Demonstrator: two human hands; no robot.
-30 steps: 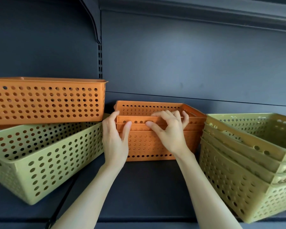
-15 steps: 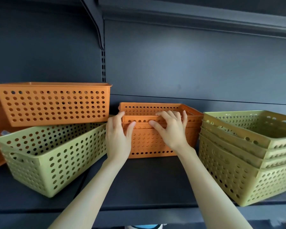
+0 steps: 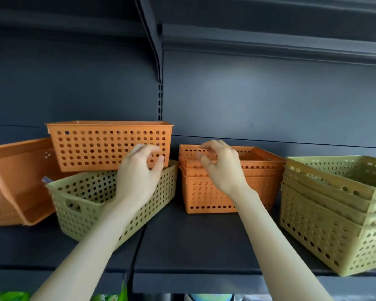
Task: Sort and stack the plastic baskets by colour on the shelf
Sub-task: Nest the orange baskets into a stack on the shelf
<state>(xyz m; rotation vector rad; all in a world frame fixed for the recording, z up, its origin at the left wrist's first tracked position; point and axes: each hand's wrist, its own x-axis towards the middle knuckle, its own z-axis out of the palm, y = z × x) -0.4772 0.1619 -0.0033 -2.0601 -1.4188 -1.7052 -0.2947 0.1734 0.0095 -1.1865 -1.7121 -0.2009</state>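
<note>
Although both hands are up at the shelf (image 3: 193,242), neither has hold of anything so far as the blur shows. The left hand (image 3: 137,179) hangs half-curled, thumb apart from the fingers, in front of the lower right corner of the loose orange basket (image 3: 104,144), which rests on top of a single green basket (image 3: 91,200); whether a fingertip touches it I cannot tell. The right hand (image 3: 223,170) is loosely curled just over the near left rim of the orange stack (image 3: 232,192) in the middle. A second stray orange basket (image 3: 15,181) leans tipped on its side at far left, and the green stack (image 3: 334,213) stands at right. These perforated plastic baskets look light and fairly stiff, with some flex in the thin walls. The rim is the sensible place to grip, one hand at each short end, lifting level so the basket clears the green one before nesting on the orange stack.
</note>
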